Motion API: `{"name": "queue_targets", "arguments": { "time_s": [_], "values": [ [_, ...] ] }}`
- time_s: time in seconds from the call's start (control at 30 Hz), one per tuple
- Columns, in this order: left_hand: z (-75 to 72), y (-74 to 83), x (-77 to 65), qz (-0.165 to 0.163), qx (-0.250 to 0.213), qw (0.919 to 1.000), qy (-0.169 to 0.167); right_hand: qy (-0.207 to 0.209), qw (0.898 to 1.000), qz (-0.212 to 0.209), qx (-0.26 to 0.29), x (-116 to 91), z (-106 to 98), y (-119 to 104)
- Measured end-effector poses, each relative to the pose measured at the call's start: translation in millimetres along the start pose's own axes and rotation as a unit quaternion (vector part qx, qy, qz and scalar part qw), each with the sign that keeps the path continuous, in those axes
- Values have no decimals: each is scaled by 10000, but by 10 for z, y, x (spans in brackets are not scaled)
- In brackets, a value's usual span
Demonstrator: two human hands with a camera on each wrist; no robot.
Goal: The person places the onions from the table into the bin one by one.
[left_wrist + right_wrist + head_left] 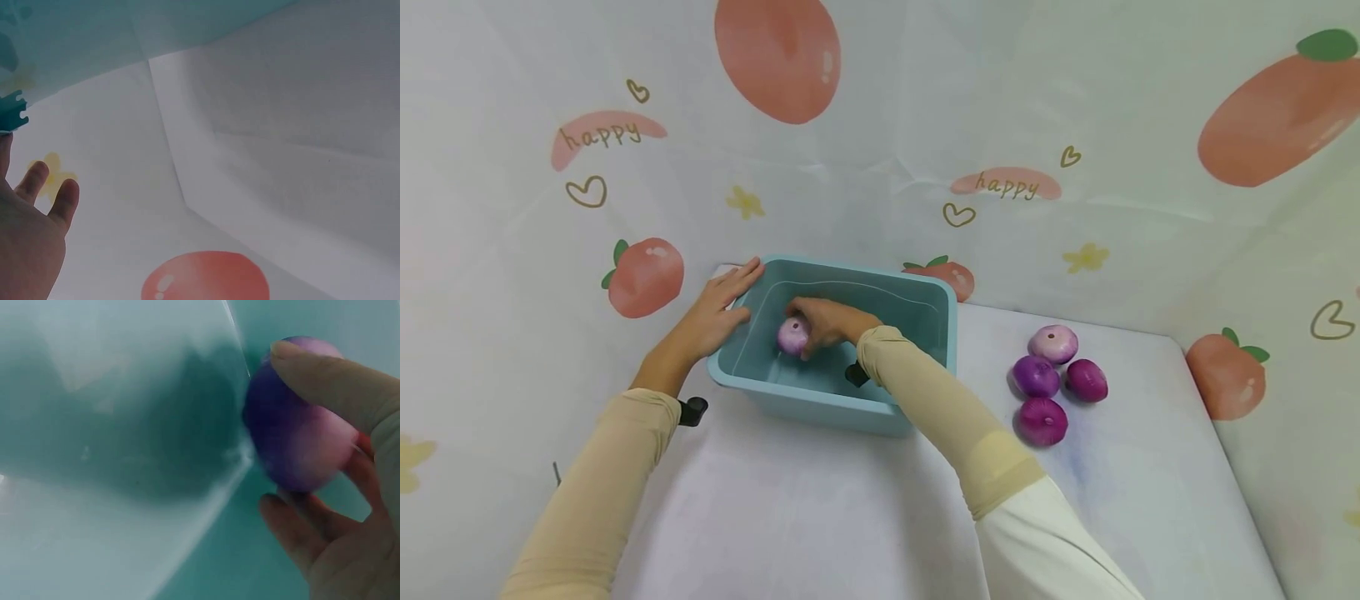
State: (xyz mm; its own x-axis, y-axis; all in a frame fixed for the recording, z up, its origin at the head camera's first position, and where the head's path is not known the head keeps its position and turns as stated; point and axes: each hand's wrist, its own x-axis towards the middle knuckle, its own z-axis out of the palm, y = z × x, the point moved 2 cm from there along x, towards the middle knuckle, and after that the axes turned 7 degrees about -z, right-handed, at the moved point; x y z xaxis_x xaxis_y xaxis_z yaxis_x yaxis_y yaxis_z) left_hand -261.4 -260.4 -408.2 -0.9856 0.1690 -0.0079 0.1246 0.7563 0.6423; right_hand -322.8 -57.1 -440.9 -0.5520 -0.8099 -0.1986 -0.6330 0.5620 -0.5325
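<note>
A teal plastic bin (835, 407) stands on the white-covered table. Inside it, toward the left end, my right hand (831, 322) grips a pale purple onion (792, 335) between thumb and fingers. The right wrist view shows that onion (300, 425) up close near a bottom corner of the bin, the thumb across its top and fingers beneath. My left hand (711, 315) rests on the bin's left rim with fingers extended. In the left wrist view, the left hand (31, 231) is only partly visible below the bin wall (125, 37).
On the table right of the bin sit several onions: a pale one (1054, 343), a violet one (1036, 377) and two magenta ones (1087, 381). A fruit-printed cloth backdrop (865, 167) rises behind the bin and at both sides.
</note>
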Motion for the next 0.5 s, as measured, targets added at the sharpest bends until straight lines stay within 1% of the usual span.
{"name": "queue_targets", "arguments": {
  "time_s": [0.2,0.37,0.5],
  "values": [
    [-7,-10,4,-2,31,10000,20,-139,9998,90,139,-4,5,5],
    [-2,-18,-2,16,39,10000,41,-288,9993,158,148,-20,0,3],
    [-2,-15,-6,-4,26,10000,-9,-382,9989,191,192,-38,-44,-12]
  ]
}}
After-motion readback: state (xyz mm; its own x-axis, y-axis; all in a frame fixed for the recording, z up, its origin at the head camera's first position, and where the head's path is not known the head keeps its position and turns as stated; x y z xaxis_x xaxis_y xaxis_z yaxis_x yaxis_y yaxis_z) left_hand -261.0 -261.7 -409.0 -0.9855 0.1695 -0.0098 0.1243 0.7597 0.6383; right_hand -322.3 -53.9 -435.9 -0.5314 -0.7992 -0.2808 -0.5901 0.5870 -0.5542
